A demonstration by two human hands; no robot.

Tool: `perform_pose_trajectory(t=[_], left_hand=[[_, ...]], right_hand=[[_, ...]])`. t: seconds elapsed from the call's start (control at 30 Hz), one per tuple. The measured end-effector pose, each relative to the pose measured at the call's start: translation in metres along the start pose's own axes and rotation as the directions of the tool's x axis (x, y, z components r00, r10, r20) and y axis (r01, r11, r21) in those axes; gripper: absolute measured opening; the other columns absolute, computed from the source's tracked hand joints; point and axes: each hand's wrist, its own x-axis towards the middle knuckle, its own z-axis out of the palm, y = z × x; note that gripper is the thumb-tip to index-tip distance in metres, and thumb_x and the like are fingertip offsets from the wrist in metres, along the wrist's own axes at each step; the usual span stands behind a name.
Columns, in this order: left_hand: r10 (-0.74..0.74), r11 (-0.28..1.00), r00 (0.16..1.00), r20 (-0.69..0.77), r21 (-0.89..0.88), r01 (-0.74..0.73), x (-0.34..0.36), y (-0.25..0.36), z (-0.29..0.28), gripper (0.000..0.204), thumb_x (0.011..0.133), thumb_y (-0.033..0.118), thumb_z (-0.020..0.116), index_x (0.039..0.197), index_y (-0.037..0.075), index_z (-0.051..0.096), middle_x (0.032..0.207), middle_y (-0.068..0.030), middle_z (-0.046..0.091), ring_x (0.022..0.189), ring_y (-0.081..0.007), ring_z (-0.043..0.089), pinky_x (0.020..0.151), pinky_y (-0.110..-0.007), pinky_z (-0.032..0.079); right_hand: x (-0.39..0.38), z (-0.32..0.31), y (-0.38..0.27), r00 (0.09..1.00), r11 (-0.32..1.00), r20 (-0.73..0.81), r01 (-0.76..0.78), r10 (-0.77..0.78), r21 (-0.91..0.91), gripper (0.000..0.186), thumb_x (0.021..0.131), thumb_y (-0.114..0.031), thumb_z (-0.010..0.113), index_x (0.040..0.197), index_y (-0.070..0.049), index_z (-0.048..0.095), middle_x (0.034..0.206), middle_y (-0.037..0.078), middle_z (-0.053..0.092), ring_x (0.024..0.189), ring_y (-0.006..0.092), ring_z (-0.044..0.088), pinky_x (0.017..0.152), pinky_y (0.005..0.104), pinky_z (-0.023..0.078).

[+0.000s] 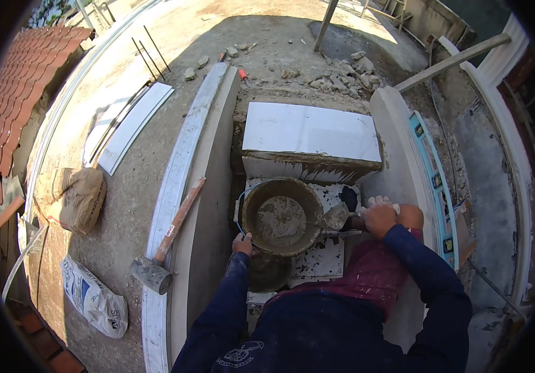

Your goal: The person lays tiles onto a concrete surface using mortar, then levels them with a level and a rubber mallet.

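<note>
A round bucket (247, 214) with a wet grey mix in its bottom stands in front of me, between two low walls. My left hand (241, 244) is closed on the near left side of its rim, beside the thin wire handle. My right hand (380, 217) is closed around a trowel (334, 216), held over my right knee. The mortar-coated blade reaches the bucket's right rim. Beyond the bucket, a white tile (311, 130) covers the top of a step, with wet mortar along its front edge. A second, darker bucket (269, 272) shows partly below the first.
A rubber mallet (151, 275) leans across the metal straightedge (180, 168) on the left wall. A blue spirit level (434, 180) lies along the right wall. Farther left are a paper sack (81, 200), a white bag (95, 298) and tile pieces (136, 127). Rubble (345, 78) lies beyond the step.
</note>
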Motion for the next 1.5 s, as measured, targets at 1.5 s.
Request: perform_pose_trajectory(t=[1.5], left_hand=[[-0.158, 0.987, 0.979, 0.128, -0.023, 0.162, 0.012, -0.002, -0.004, 0.028, 0.099, 0.026, 0.05, 0.12, 0.008, 0.055, 0.103, -0.0086, 0.062, 0.081, -0.0232, 0.065, 0.062, -0.038, 0.059]], right_hand=[[0.088, 0.199, -0.042, 0.323, -0.19, 0.455, -0.603, 0.83, 0.775, 0.029, 0.08, -0.024, 0.069, 0.098, 0.0, 0.066, 0.102, 0.022, 0.067, 0.099, 0.0396, 0.063, 0.086, 0.0442, 0.05]])
